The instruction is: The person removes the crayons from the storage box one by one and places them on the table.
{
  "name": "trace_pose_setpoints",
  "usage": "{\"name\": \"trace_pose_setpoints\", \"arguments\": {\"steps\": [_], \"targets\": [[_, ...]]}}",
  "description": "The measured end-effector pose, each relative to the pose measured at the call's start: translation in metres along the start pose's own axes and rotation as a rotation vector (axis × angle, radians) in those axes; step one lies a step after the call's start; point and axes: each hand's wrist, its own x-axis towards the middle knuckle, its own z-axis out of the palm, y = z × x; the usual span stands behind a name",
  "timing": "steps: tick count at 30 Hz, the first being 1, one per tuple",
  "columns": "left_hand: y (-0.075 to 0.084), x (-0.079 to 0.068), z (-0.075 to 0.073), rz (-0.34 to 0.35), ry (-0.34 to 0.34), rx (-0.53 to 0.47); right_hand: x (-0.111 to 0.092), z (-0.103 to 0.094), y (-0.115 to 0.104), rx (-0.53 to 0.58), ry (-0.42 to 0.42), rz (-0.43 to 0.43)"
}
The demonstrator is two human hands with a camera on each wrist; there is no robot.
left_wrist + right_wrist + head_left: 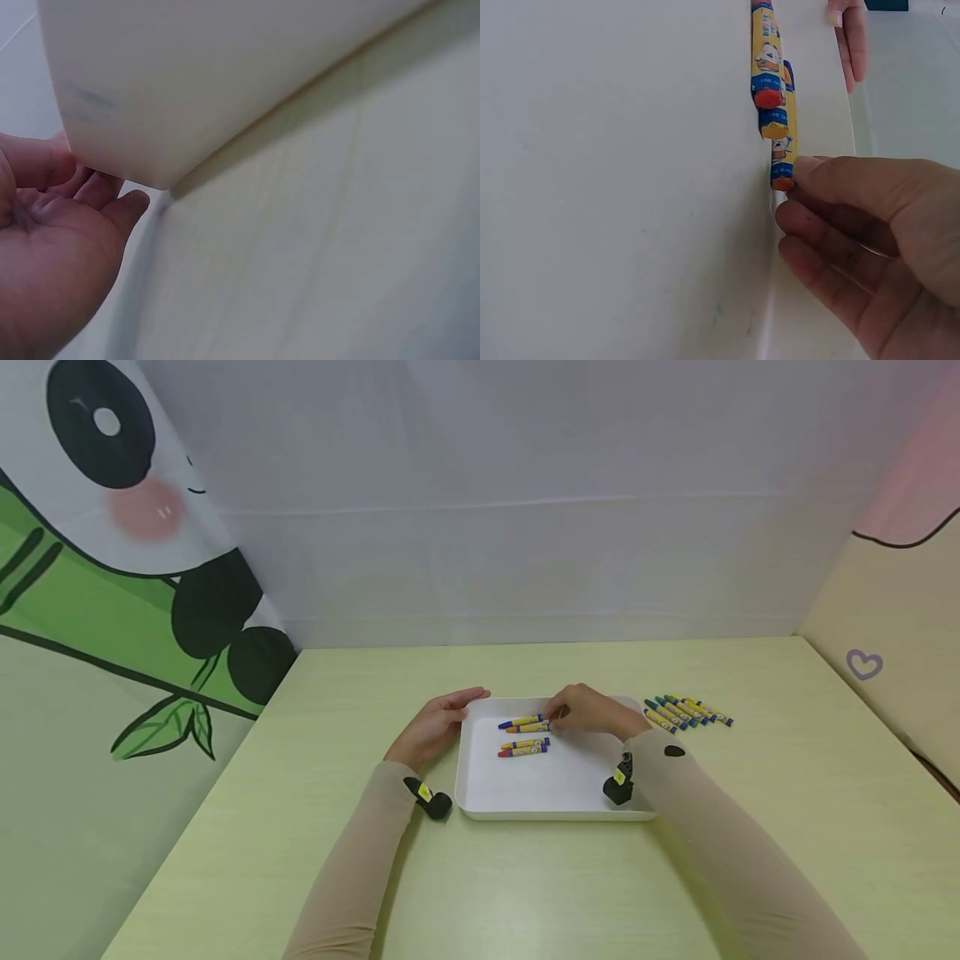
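Note:
A white tray [517, 789] lies on the table with two pairs of crayons in it. My left hand [429, 729] holds the tray's far left corner, its thumb at the rim and other fingers along the outer wall in the left wrist view. Over the tray's far side, my right hand [588, 710] pinches at the right ends of the farther pair, a blue crayon [521, 722] and an orange crayon [782, 150]; the fingers hide the blue one's end. Nearer me lie a yellow crayon [525, 743] and a red crayon [522, 751], side by side.
Several more crayons [686, 712], green to yellow, lie slanted in a row on the table [480, 893] just right of the tray. A grey cloth wall [525, 568] rises behind the table, with printed panels at both sides.

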Motion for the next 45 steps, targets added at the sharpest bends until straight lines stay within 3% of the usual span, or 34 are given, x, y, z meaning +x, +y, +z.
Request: {"name": "trace_pose_setpoints", "arguments": {"steps": [23,45], "targets": [[-0.0022,0.0026,0.0015,-0.005,-0.001,0.015,0.0017,0.0103,-0.0013,-0.051,0.044,-0.042],[-0.0011,0.0021,0.0013,-0.002,-0.012,0.014,-0.007,0.0014,-0.0026,-0.032,0.042,-0.057]]}}
